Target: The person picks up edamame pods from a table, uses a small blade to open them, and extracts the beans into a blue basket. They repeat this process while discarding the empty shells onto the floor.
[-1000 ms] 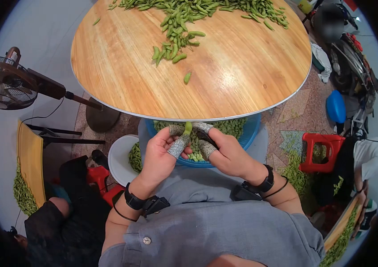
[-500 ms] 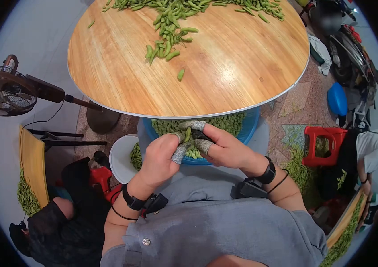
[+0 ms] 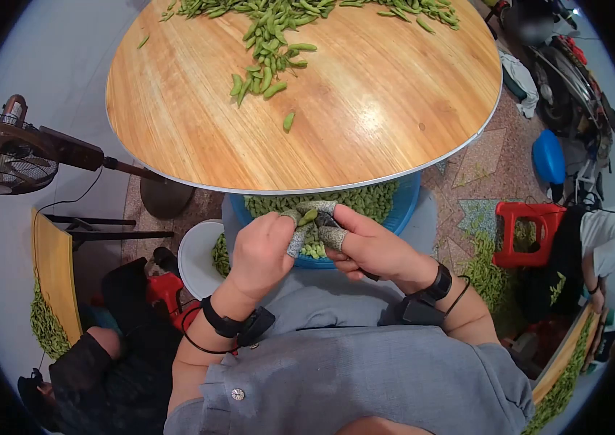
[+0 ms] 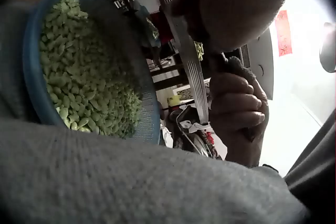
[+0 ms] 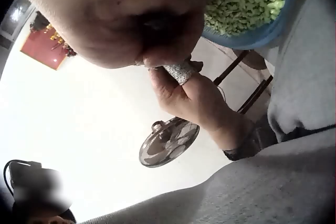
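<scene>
By the near edge of the table, left hand and right hand together pinched 1 pod; shelling seemed underway, next needing a squeeze.

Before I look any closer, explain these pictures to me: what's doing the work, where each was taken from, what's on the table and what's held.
No machine here, just two human hands, left and right, with speckled coverings on some fingertips. The widest picture is taken from the head, looking down; the others from the left and right wrists. Green pods lie on the wooden table. Where the hands meet, they hold a single pod. Below, a blue basin contains green beans.
</scene>
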Demonstrator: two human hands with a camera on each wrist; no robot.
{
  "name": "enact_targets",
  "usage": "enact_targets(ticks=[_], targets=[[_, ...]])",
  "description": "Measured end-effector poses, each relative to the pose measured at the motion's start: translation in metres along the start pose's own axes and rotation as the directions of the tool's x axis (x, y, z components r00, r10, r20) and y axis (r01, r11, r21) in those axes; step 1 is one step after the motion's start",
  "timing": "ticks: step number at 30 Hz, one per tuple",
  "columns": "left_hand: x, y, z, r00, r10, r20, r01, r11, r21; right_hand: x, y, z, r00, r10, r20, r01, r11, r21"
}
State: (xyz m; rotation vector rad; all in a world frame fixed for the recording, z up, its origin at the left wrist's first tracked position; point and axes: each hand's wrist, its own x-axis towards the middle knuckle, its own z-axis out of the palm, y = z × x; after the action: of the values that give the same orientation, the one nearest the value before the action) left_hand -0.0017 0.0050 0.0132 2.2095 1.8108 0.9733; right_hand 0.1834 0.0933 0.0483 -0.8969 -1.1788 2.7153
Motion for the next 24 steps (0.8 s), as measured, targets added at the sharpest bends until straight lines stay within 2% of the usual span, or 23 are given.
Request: enact_targets(ticks=[3,4,5,6,7,8,11,12,13,14,15,16,17,18,19,20,21,22,24], targets=[[0.000,0.005,0.005,0.998,-0.058,0.007,0.057,0.997,0.061,0.004,0.006,-0.004,0.999,-0.033,-0.036,0.030,0.997,-0.070],[-0.005,0.003,0.008,0.978,-0.206,0.033,0.208,0.961,-0.183,0.004,0.008,-0.005,0.999,-0.034,-0.036,0.031,0.997,-0.067],[-0.007,0.002,0.010,0.936,-0.338,0.095,0.347,0.844,-0.409,0.004,0.010,-0.006,0.998,-0.058,-0.036,0.055,0.994,-0.098],[-0.007,0.003,0.010,0.936,-0.337,0.102,0.348,0.844,-0.408,0.004,0.012,-0.007,0.996,-0.082,-0.037,0.076,0.989,-0.125],[-0.006,0.004,0.008,0.816,-0.482,0.318,0.530,0.408,-0.744,0.003,0.013,-0.009,0.996,-0.081,-0.039,0.076,0.990,-0.119],[-0.005,0.006,0.006,0.677,-0.469,0.567,0.562,-0.167,-0.810,0.002,0.014,-0.011,0.998,-0.063,-0.013,0.062,0.996,-0.071],[-0.005,0.008,0.003,0.664,-0.406,0.629,0.586,-0.240,-0.774,0.003,0.016,-0.023,0.998,-0.057,0.000,0.057,0.998,-0.027],[-0.006,0.008,0.004,0.663,-0.405,0.630,0.588,-0.241,-0.772,0.006,0.019,-0.027,0.998,-0.068,-0.012,0.068,0.997,-0.033],[-0.008,0.008,0.007,0.684,-0.416,0.599,0.670,0.035,-0.741,0.014,0.028,-0.033,0.998,-0.068,-0.012,0.067,0.997,-0.033],[-0.010,0.009,0.010,0.709,-0.417,0.569,0.699,0.308,-0.646,0.025,0.035,-0.035,0.929,-0.353,-0.111,0.296,0.889,-0.350],[-0.013,0.009,0.013,0.712,-0.417,0.565,0.696,0.310,-0.648,0.032,0.037,-0.036,0.774,-0.624,-0.104,0.426,0.635,-0.645],[-0.016,0.008,0.016,0.729,-0.359,0.583,0.684,0.423,-0.595,0.027,0.035,-0.038,0.830,-0.535,-0.155,0.274,0.635,-0.723],[-0.017,0.008,0.018,0.738,-0.302,0.603,0.656,0.530,-0.537,0.028,0.034,-0.038,0.829,-0.540,-0.147,0.278,0.625,-0.729],[-0.015,0.007,0.014,0.665,-0.283,0.691,0.737,0.399,-0.546,0.028,0.037,-0.039,0.852,-0.515,-0.095,0.246,0.554,-0.795],[-0.016,0.005,0.012,0.674,-0.286,0.681,0.730,0.401,-0.554,0.029,0.038,-0.039,0.874,-0.483,-0.045,0.218,0.473,-0.854],[-0.018,0.004,0.010,0.628,-0.285,0.724,0.776,0.308,-0.551,0.027,0.037,-0.036,0.868,-0.496,0.020,0.286,0.467,-0.837],[-0.021,0.005,0.009,0.577,-0.277,0.768,0.816,0.210,-0.538,0.027,0.038,-0.035,0.869,-0.495,0.028,0.289,0.459,-0.840],[-0.022,0.004,0.010,0.589,-0.280,0.758,0.808,0.213,-0.549,0.029,0.038,-0.035,0.858,-0.509,0.066,0.296,0.386,-0.874],[-0.025,0.003,0.012,0.614,-0.334,0.715,0.773,0.438,-0.460,0.029,0.038,-0.030,0.825,-0.548,0.137,0.330,0.271,-0.904]])
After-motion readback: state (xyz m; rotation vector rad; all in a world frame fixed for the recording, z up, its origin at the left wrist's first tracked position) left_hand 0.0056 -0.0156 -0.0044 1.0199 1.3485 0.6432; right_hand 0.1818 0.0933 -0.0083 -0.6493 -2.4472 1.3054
